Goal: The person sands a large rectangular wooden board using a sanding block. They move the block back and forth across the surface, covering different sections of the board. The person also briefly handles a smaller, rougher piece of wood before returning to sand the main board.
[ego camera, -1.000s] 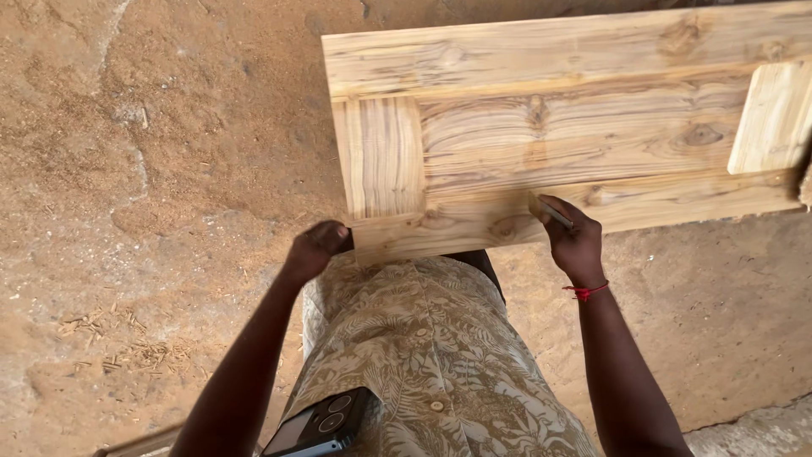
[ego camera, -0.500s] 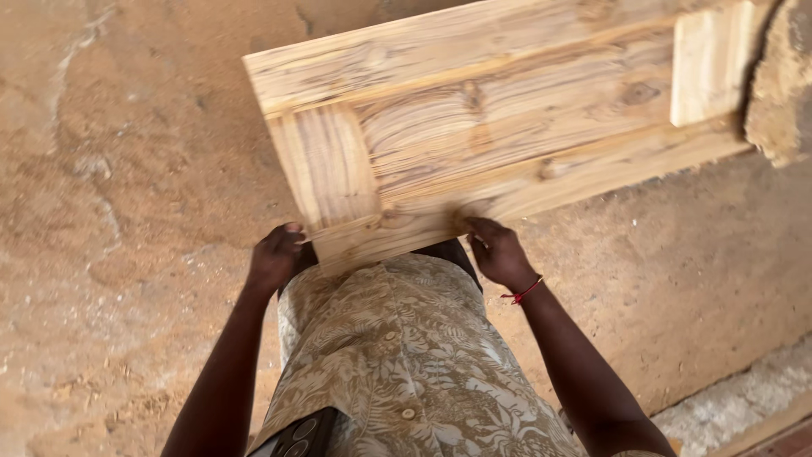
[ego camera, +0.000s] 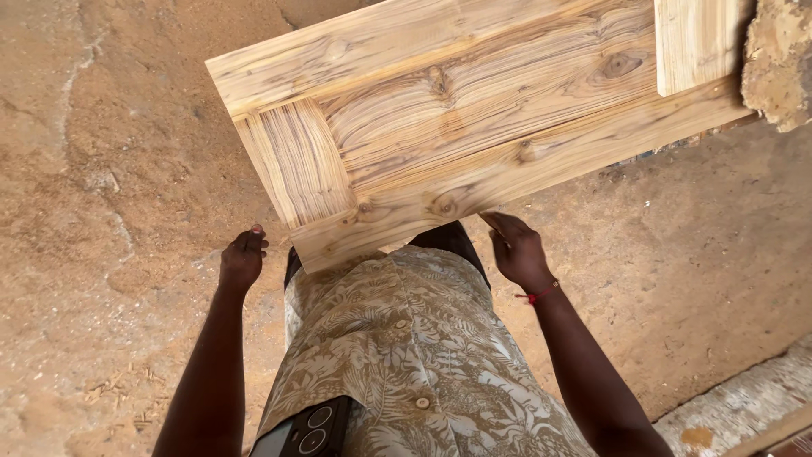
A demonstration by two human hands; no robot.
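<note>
- While the wooden panel (ego camera: 474, 127) lies tilted across the upper part of the view, its near left corner sits just ahead of the person's patterned shirt (ego camera: 406, 338).
- Panel: pale, knotted grain, long rails with short cross pieces at the left end and near the right end.
- Left hand (ego camera: 242, 258): beside the panel's near left corner, apart from the wood, fingers curled loosely inward, holding nothing visible.
- Right hand (ego camera: 518, 247): at the panel's near edge, fingertips (ego camera: 495, 220) touching or just under that edge; whether this grip closes on the wood cannot be told.
- Red thread band (ego camera: 538, 294) circles the right wrist, below the panel.
- Phone (ego camera: 304, 430) sits in the shirt pocket, well below the panel.
- Sawdust-covered floor (ego camera: 110, 186) surrounds the panel; a rough lump (ego camera: 778, 59) lies at its right end.
</note>
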